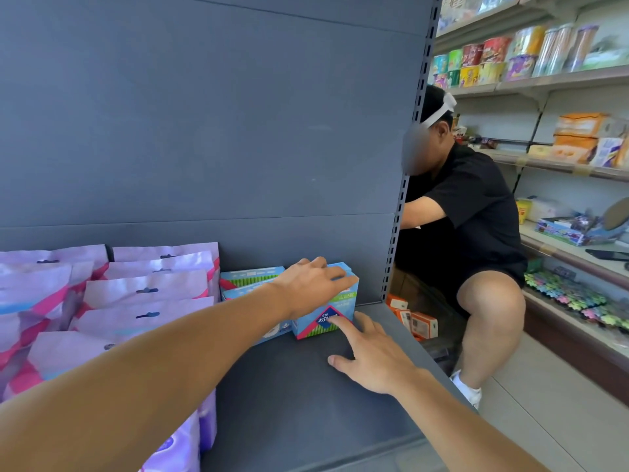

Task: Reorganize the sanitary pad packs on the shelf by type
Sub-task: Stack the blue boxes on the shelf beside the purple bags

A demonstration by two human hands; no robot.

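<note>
The blue box pack (326, 311) stands far on the grey shelf (306, 396), rightmost of its kind, with a second blue box (250, 279) touching it on the left. My left hand (311, 284) lies over its top, fingers curled down over the far right edge, so that grip has hold of the box. My right hand (371, 356) is released: fingers straight, the forefinger touching the box's near face at the printed label, the thumb resting on the shelf.

I judge this box light and fairly stiff, thin card that would dent if squeezed hard. Its printed faces look smooth, perhaps a little slippery, so I would take it across the top and one side, or between both palms on its short ends.

To the left, just beside the boxes, stand rows of pink and lilac bag packs (146, 291), soft pouches with hang-holes at the top, leaning one behind another toward the near left corner. Those would crumple under a pinch.

The shelf is smooth dark metal; a box should slide on it easily. A grey back panel (211, 131) rises behind. Past the right upright, another person in a black shirt (476, 212) crouches by shelves of snack goods (493, 59).
</note>
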